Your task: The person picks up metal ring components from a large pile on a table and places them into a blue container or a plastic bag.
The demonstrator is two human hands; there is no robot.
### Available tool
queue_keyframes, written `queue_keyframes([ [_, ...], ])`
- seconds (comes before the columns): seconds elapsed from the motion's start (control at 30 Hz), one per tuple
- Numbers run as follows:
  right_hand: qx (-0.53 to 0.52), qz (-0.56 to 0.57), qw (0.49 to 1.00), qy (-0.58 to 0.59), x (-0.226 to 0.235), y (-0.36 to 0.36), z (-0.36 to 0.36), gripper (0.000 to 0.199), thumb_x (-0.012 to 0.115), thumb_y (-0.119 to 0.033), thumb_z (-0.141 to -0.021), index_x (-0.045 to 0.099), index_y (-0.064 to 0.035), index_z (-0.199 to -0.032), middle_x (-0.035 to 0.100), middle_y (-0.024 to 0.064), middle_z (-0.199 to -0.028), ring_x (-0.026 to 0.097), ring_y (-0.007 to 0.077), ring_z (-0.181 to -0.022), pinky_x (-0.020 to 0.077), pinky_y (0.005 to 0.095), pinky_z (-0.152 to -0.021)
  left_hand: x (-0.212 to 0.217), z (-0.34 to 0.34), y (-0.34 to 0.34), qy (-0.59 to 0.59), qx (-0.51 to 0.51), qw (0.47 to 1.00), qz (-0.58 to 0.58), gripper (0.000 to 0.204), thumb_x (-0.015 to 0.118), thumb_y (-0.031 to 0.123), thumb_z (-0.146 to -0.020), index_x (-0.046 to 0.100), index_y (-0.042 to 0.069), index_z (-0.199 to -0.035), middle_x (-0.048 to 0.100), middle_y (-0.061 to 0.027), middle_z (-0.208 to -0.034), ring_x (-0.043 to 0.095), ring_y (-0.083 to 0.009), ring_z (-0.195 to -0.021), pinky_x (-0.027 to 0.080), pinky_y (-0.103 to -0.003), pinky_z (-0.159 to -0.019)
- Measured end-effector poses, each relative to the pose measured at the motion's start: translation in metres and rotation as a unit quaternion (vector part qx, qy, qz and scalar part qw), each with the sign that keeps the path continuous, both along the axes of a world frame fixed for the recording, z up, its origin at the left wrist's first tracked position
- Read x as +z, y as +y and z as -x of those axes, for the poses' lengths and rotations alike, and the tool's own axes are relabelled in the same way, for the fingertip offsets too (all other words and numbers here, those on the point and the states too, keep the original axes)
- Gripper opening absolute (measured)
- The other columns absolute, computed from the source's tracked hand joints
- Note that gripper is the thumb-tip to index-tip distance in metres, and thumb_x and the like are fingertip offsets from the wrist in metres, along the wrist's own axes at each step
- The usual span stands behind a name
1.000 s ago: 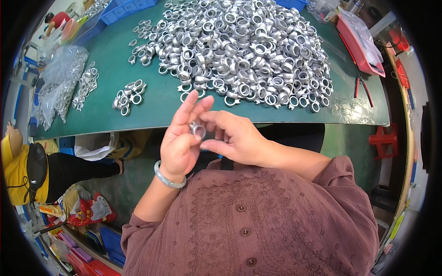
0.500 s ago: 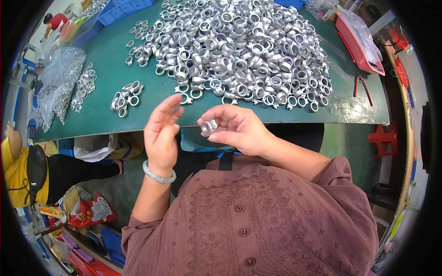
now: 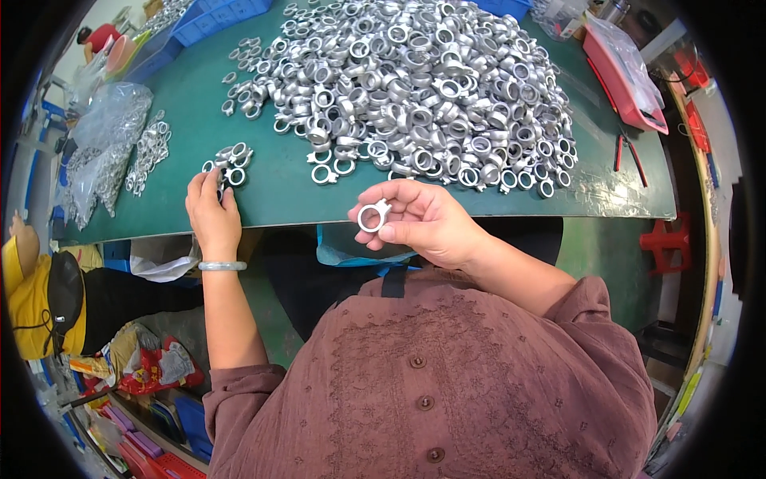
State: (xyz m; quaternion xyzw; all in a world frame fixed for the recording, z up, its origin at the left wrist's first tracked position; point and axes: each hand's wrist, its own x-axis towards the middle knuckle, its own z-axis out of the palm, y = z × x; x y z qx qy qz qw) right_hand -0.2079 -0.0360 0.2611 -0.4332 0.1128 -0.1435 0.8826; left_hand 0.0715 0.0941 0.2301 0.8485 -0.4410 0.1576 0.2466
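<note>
A silver metal ring with a small lug (image 3: 372, 218) is pinched between the thumb and fingers of my right hand (image 3: 427, 222), above the table's front edge. My left hand (image 3: 213, 217) reaches to a small group of similar metal rings (image 3: 238, 154) on the left of the table. Its fingertips overlap the nearest rings and hide part of them, while the thumb stands apart from the fingers. No ring shows within that hand. Beyond my hands lies a large heap of the same silver rings (image 3: 431, 96).
On the green table (image 3: 179, 124), a clear plastic bag of small metal parts (image 3: 104, 152) and loose small parts (image 3: 148, 152) lie at left. Red-handled pliers (image 3: 630, 156) and a pink tray (image 3: 622, 76) are at right. Blue bins (image 3: 219, 17) stand behind. A person in yellow (image 3: 32, 295) is at far left.
My left hand has moved left and down from beside the right hand to the small ring group. The ring in my right hand has turned so that its round opening faces me.
</note>
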Motion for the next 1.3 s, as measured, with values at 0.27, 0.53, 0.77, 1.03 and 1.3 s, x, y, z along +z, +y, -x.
queue_keyframes([
  [0.27, -0.009, 0.022, 1.000, 0.006, -0.007, -0.003, 0.002, 0.030, 0.054, -0.003, -0.083, 0.049, 0.0026, -0.112, 0.058, 0.0107, -0.103, 0.060, 0.0187, -0.087, 0.0489, 0.0283, -0.077, 0.024, 0.015, -0.006, -0.069, -0.072, 0.993, -0.061, 0.043, 0.069, 0.012, -0.067, 0.057, 0.010, -0.108, 0.050, -0.0098, -0.108, 0.043, -0.0286, -0.104, 0.032, -0.042, -0.088],
  [0.53, -0.018, 0.019, 0.999, 0.028, -0.005, -0.004, 0.001, 0.030, 0.054, -0.002, -0.081, 0.050, 0.0025, -0.110, 0.058, 0.0111, -0.100, 0.060, 0.0171, -0.083, 0.0495, 0.0271, -0.071, 0.023, 0.008, -0.010, -0.064, -0.051, 0.994, -0.077, 0.025, 0.072, 0.015, -0.064, 0.062, 0.007, -0.085, 0.051, -0.0063, -0.106, 0.043, -0.0275, -0.104, 0.031, -0.040, -0.089],
  [0.77, -0.025, 0.006, 0.996, 0.086, 0.006, -0.002, -0.003, 0.028, 0.056, -0.010, -0.083, 0.051, 0.0022, -0.107, 0.057, 0.0082, -0.091, 0.056, 0.0124, -0.072, 0.0483, 0.0233, -0.059, 0.033, 0.034, -0.017, -0.042, -0.203, 0.978, 0.012, 0.030, 0.070, 0.007, -0.063, 0.055, 0.005, -0.089, 0.051, -0.0096, -0.103, 0.047, -0.0289, -0.098, 0.036, -0.039, -0.084],
  [1.03, -0.020, 0.027, 0.995, 0.094, 0.003, 0.001, -0.015, 0.023, 0.060, -0.019, -0.083, 0.057, 0.0001, -0.095, 0.057, 0.0028, -0.077, 0.051, 0.0066, -0.059, 0.0435, 0.0188, -0.050, 0.049, 0.110, -0.026, 0.266, -0.396, 0.877, 0.051, 0.035, 0.063, -0.010, -0.065, 0.055, 0.002, -0.097, 0.053, -0.0077, -0.094, 0.054, -0.0108, -0.071, 0.046, -0.021, -0.059],
  [1.3, -0.018, 0.015, 0.996, 0.082, -0.003, -0.004, -0.006, 0.018, 0.059, -0.016, -0.084, 0.059, -0.0006, -0.092, 0.057, 0.0029, -0.073, 0.049, 0.0059, -0.054, 0.0422, 0.0184, -0.049, 0.039, 0.127, -0.028, 0.520, -0.386, 0.754, 0.112, 0.054, 0.060, -0.010, -0.075, 0.037, -0.002, -0.124, 0.050, -0.0074, -0.099, 0.054, -0.0104, -0.084, 0.046, -0.021, -0.073],
])
